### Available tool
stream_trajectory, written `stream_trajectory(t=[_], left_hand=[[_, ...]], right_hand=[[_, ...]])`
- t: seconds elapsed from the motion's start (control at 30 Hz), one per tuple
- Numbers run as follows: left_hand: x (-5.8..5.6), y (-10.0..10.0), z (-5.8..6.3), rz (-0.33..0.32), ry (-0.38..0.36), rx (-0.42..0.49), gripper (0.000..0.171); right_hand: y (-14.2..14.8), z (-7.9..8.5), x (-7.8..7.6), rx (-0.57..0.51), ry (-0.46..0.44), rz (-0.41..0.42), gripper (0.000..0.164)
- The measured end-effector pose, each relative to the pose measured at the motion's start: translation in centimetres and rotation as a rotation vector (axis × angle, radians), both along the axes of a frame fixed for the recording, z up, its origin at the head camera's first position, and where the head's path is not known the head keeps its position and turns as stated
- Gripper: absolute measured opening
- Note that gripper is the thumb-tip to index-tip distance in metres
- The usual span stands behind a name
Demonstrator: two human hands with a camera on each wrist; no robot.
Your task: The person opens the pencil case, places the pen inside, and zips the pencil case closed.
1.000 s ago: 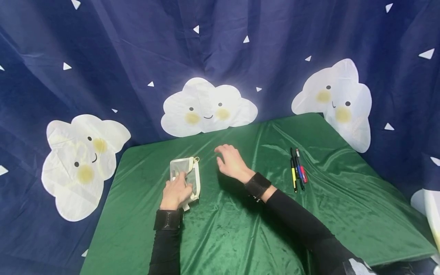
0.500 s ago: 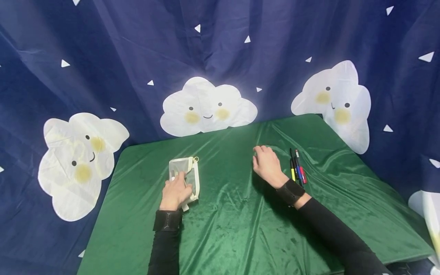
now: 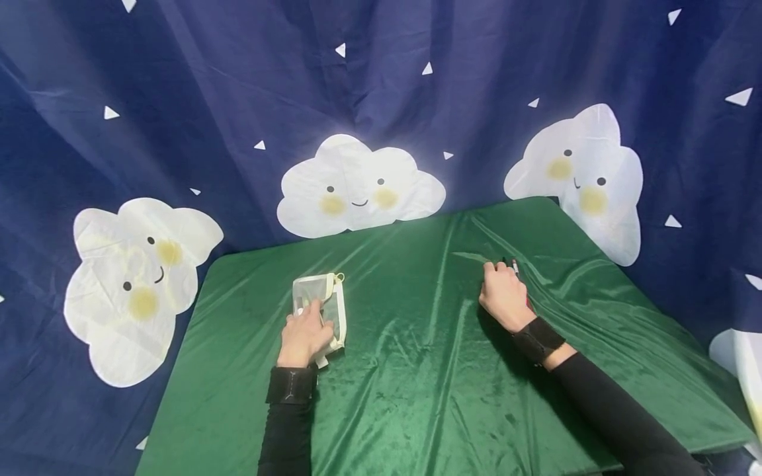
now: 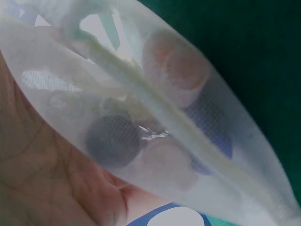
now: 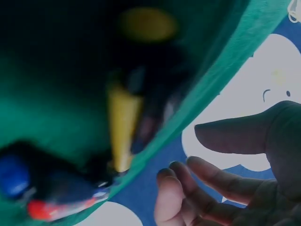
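Note:
My left hand (image 3: pixel 302 335) grips a see-through pouch (image 3: pixel 311 287) with cream trim and a zip ring, lying on the left of the table. Inside the pouch (image 4: pixel 127 94), several round-ended items show blurred, among them a dark one, a blue one and a pinkish one. Over a small group of pens (image 3: pixel 515 267) at the right is my right hand (image 3: pixel 505 297), which hides most of them. In the right wrist view its thumb and fingers stand apart with nothing between them. A yellow-and-black pen (image 5: pixel 124 125) and a red-marked pen (image 5: pixel 59 209) lie beside that hand.
Dark green velvety cloth (image 3: pixel 387 396) covers the table, with soft folds. Behind it hangs a navy curtain (image 3: pixel 238 79) with white clouds and triangles. The table's right front edge lies below the right forearm.
My right hand has moved rightward from the middle of the table to the pens and now covers most of them. The left hand and the pouch have stayed in place.

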State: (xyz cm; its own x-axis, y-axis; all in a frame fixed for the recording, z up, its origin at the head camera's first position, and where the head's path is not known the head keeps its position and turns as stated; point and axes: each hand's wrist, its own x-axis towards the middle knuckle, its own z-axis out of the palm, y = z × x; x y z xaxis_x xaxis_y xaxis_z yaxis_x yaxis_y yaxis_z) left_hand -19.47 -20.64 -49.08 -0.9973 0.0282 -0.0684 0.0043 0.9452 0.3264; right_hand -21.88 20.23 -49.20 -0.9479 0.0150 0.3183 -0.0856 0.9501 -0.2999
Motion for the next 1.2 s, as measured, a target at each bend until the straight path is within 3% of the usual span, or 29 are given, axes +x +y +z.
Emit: stream_trajectory(t=[0.23,0.43,0.7,0.87,1.07,1.2], left_hand=[[0.1,-0.1,-0.2,0.003,-0.001,-0.004,0.056],[0.2,-0.2,-0.3,0.011,-0.010,-0.004,0.054],[0.1,-0.2,-0.4,0.010,-0.006,0.004,0.055],[0.2,-0.1,-0.4,0.014,-0.005,0.013,0.055],[0.3,0.1,-0.2,0.014,-0.003,0.013,0.055],[0.2,0.1,0.0,0.011,0.004,0.007,0.055]], right_hand=[[1.6,-0.3,0.3,0.028,-0.085,-0.065,0.024],[2.3,-0.2,0.5,0.012,-0.139,-0.070,0.018],[2.1,0.2,0.4,0.019,-0.123,-0.028,0.015],[2.1,0.7,0.1,0.003,-0.128,-0.008,0.022],[2.6,1.6,0.0,-0.059,-0.209,-0.027,0.032],[3.2,2.0,-0.3,-0.098,-0.185,0.013,0.034]])
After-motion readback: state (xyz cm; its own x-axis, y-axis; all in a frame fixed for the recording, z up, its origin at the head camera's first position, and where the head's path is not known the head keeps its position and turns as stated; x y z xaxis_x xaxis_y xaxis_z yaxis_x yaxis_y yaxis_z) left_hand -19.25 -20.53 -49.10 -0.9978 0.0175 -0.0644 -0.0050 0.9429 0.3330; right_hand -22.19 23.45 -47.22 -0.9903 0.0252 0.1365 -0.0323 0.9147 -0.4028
